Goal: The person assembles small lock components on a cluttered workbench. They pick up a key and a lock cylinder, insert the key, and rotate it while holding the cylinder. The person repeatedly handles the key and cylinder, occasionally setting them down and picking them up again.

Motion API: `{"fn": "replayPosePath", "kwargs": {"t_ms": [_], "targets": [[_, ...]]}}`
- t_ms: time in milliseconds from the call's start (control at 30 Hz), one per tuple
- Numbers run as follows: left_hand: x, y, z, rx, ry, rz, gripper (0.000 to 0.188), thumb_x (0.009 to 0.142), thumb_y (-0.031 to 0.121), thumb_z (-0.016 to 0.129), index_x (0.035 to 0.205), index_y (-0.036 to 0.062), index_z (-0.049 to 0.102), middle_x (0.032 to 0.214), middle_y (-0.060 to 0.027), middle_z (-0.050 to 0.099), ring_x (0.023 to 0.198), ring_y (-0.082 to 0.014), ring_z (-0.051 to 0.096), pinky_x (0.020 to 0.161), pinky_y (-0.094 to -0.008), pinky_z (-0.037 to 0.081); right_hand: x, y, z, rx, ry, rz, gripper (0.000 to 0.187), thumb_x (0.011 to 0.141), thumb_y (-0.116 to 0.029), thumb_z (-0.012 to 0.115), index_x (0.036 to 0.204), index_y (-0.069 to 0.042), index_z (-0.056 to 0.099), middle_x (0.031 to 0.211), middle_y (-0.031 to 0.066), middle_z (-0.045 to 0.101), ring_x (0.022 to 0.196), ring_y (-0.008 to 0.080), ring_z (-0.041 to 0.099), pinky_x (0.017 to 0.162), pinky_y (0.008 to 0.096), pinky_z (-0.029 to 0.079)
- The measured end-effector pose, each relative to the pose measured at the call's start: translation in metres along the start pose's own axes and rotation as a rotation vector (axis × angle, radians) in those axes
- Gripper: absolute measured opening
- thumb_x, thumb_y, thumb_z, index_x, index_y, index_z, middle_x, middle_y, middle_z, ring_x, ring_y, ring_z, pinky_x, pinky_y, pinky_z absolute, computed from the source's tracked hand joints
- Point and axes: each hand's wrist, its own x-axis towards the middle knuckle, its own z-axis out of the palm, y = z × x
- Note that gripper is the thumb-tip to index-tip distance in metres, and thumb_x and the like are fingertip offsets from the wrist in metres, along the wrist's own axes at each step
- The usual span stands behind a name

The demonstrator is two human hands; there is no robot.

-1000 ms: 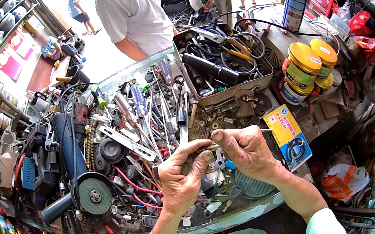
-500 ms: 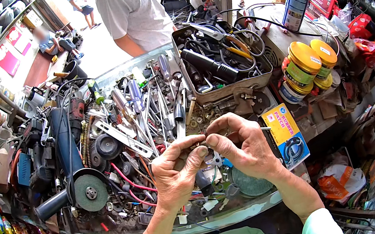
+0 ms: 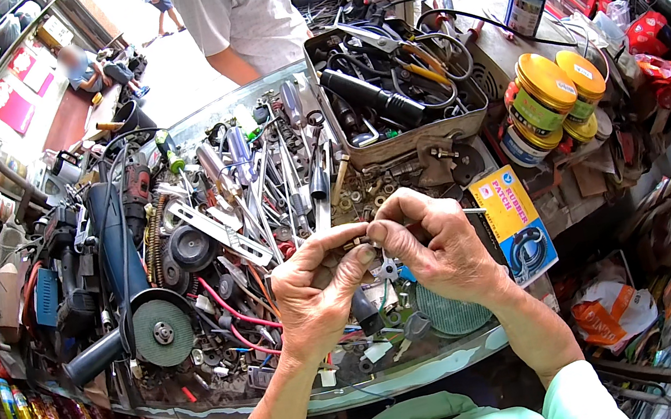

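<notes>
Above the middle of the cluttered glass-topped bench, my two hands meet at the fingertips. My left hand is closed, pinching a small brass-coloured metal part between thumb and forefinger. Against its right end press the thumb and forefinger of my right hand, also closed. Fingers cover most of the part, so its exact kind is hidden. Just below the fingertips is a small silvery metal piece. A thin metal rod shows past my right knuckles; whether that hand holds it, I cannot tell.
An angle grinder lies left among loose screwdrivers and hardware. A metal toolbox stands behind my hands. Right of them are a yellow-and-blue box and yellow-lidded tubs. A person in a grey shirt stands across the bench.
Both hands stay together at the small part, with the fingertips slightly shifted. The bench scene has moved slightly in view. The people walking in the background have moved.
</notes>
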Motion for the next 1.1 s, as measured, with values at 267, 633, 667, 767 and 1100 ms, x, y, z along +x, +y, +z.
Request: {"fn": "replayPosePath", "kwargs": {"t_ms": [267,633,667,767,1100], "targets": [[0.001,0.001,-0.002,0.054,-0.014,-0.009,0.023,0.086,0.0,0.065,0.109,-0.0025,0.063,0.093,-0.0069,0.067,0.074,-0.0059,0.061,0.066,-0.0194,0.051,0.002,0.006,-0.004,0.035,0.013,0.112,0.034,0.093,-0.032,0.059,0.086,0.001,0.064,0.065,0.0048,0.06,0.058,0.0046,0.049,0.048,0.0241,0.04],[-0.001,0.003,-0.006,0.039,-0.028,-0.032,0.025,0.085,0.001,0.067,0.11,-0.0031,0.062,0.091,-0.0055,0.066,0.078,-0.007,0.061,0.069,-0.0195,0.051,-0.001,0.007,-0.001,0.124,-0.012,0.211,0.043,0.095,-0.037,0.055,0.077,0.0,0.062,0.059,-0.0004,0.053,0.058,0.0032,0.045,0.046,0.0238,0.037],[-0.001,0.004,-0.005,0.029,-0.011,-0.026,0.026,0.085,0.0,0.067,0.11,-0.0033,0.062,0.091,-0.0058,0.066,0.078,-0.007,0.061,0.069,-0.0195,0.051,0.0,0.001,0.002,0.062,0.027,0.145,0.039,0.095,-0.035,0.055,0.081,0.001,0.061,0.061,-0.0011,0.054,0.058,0.0024,0.047,0.048,0.0212,0.038],[0.0,0.004,-0.003,-0.011,0.022,0.005,0.025,0.084,-0.001,0.067,0.109,-0.0038,0.061,0.092,-0.0067,0.066,0.079,-0.0073,0.061,0.069,-0.0198,0.051,-0.001,0.003,0.007,0.166,0.019,0.086,0.035,0.095,-0.032,0.055,0.085,0.002,0.06,0.063,-0.0015,0.056,0.059,0.0017,0.049,0.049,0.0193,0.039],[-0.001,0.002,-0.006,-0.094,-0.022,0.046,0.024,0.081,-0.005,0.068,0.104,-0.0049,0.06,0.093,-0.009,0.067,0.083,-0.011,0.064,0.075,-0.0227,0.053,-0.001,0.0,0.004,0.287,-0.012,0.177,0.031,0.095,-0.031,0.057,0.086,-0.001,0.06,0.071,-0.003,0.056,0.062,0.0013,0.047,0.052,0.0181,0.039]]}}
